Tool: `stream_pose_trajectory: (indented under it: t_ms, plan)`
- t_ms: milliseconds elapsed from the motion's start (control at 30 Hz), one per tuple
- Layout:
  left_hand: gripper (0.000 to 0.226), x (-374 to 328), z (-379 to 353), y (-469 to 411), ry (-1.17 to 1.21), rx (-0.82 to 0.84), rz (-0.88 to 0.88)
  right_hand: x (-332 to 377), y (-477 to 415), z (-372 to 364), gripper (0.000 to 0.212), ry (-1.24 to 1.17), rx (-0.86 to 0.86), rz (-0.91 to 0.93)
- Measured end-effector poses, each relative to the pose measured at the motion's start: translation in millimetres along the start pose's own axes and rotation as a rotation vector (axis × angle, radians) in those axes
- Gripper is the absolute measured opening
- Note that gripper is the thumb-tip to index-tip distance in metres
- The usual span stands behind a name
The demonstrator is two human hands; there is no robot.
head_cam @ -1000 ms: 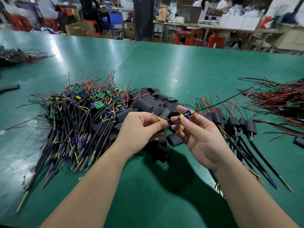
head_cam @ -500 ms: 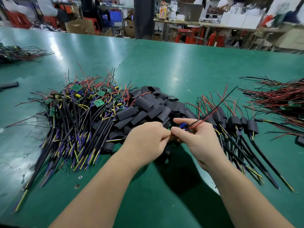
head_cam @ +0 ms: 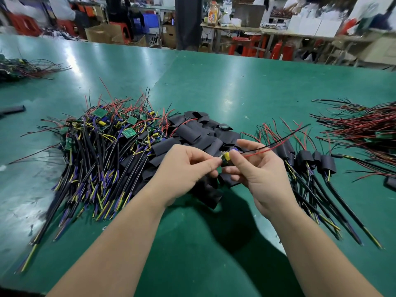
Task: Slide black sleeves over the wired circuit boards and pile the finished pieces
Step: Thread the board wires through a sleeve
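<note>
- Head view: both hands are up over the green tabletop [head_cam: 214,86], working one wired circuit board [head_cam: 225,157] held between them above the near edge of the sleeve pile
- left hand [head_cam: 188,166]: fingers [head_cam: 205,159] curled, thumb and forefinger pinching the board's left end
- right hand [head_cam: 263,174]: thumb and forefinger pinch the right end where the leads start, other fingers loose and half open
- key relation: the board's long axis runs left to right, and its red and black leads [head_cam: 278,146] trail off right and far past the right hand, so a sleeve probably has to go on along that line
- loose black sleeves [head_cam: 199,133] are heaped just beyond and under the hands, about equally close to both; one tube with an open end sits right behind the right forefinger, can't tell if it's held
- step, as I judge it: board is still bare, yellow capacitor showing, sleeve not yet on
- unsleeved boards [head_cam: 102,142] are piled to the left with cables fanning toward the near edge
- finished pieces [head_cam: 308,161] lie in a row to the right, so the right hand is nearer for the drop-off
- risk: the stray leads could snag on the tube mouth
</note>
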State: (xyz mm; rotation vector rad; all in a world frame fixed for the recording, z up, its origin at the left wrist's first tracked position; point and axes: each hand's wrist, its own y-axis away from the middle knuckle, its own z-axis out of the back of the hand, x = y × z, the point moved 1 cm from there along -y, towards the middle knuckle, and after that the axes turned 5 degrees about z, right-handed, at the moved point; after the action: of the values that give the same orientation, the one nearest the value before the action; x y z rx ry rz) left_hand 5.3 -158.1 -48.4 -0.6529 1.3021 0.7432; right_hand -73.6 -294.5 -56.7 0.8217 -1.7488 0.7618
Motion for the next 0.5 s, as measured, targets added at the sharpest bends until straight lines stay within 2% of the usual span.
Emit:
stream_pose_trajectory:
  t_ms: [100, 200, 300, 400, 500]
  plan:
    - [0.020, -4, 7, -2, 0.063, -0.116, -0.022, 5, -5, 12, 0.023, 0.253, -0.055, 0.055]
    - [0.024, -4, 15, -4, 0.071, -0.199, -0.025, 8, -6, 22, 0.005, 0.775, -0.037, 0.242]
    - [0.021, -2, 19, -6, 0.073, -0.255, -0.030, 6, 5, 9, 0.010, 0.950, 0.254, 0.362]
    - [0.019, -1, 19, -8, 0.072, -0.256, -0.056, -5, 13, -6, 0.031, 1.155, 0.584, 0.359]
    - [0.019, 0, 21, -9, 0.068, -0.252, -0.066, -7, 11, -7, 0.037, 1.292, 0.646, 0.340]
